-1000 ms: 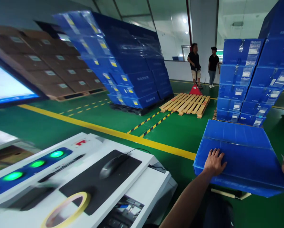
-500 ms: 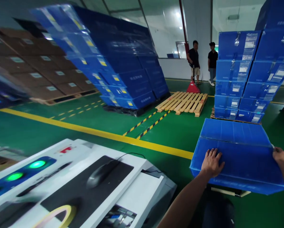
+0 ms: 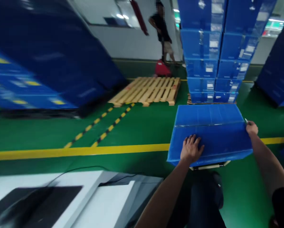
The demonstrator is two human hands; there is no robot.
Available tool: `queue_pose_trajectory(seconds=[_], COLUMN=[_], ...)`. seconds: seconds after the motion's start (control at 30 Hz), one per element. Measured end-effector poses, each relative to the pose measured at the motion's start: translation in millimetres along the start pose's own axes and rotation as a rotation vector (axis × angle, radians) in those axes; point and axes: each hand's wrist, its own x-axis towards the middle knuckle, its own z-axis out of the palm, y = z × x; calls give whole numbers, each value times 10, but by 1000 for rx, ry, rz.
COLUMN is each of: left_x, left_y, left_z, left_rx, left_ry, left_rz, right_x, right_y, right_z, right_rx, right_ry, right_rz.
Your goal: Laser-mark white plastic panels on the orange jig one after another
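Observation:
A blue corrugated plastic box [image 3: 210, 139] lies flat in front of me, with a thin seam running across its top. My left hand [image 3: 191, 148] rests palm down on the near part of the lid, fingers spread. My right hand [image 3: 252, 128] sits at the box's right edge, at the end of the seam. A small metal tip [image 3: 246, 120], perhaps a cutter blade, pokes out of that hand toward the seam. Most of the tool is hidden in my fingers. A pale rail [image 3: 209, 167] shows under the box's near edge.
Stacked blue boxes on a pallet [image 3: 203, 47] rise beyond the box. A bare wooden pallet [image 3: 146, 91] lies on the green floor, beside a wrapped blue stack [image 3: 49, 60]. A person [image 3: 162, 31] stands behind a red pallet jack [image 3: 163, 68]. A white desk [image 3: 96, 202] fills the lower left.
The view has swung and tilted, so the desk sits lower and the box nearer the middle. Both hands remain on the box, and the second person has left the view.

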Motion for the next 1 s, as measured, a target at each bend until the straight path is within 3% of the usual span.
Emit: queue_pose_trajectory(seconds=[0.17, 0.4, 1.0], left_x=[-10, -31, -12], left_y=[2, 7, 14], left_z=[2, 1, -24], left_rx=[11, 18, 24], left_ry=[-10, -23, -67], left_rz=[29, 18, 0], right_x=[17, 97, 449], right_y=[89, 72, -104], right_z=[52, -50, -212], right_rx=[80, 130, -14], right_ry=[-18, -119, -235], right_rz=[34, -13, -82])
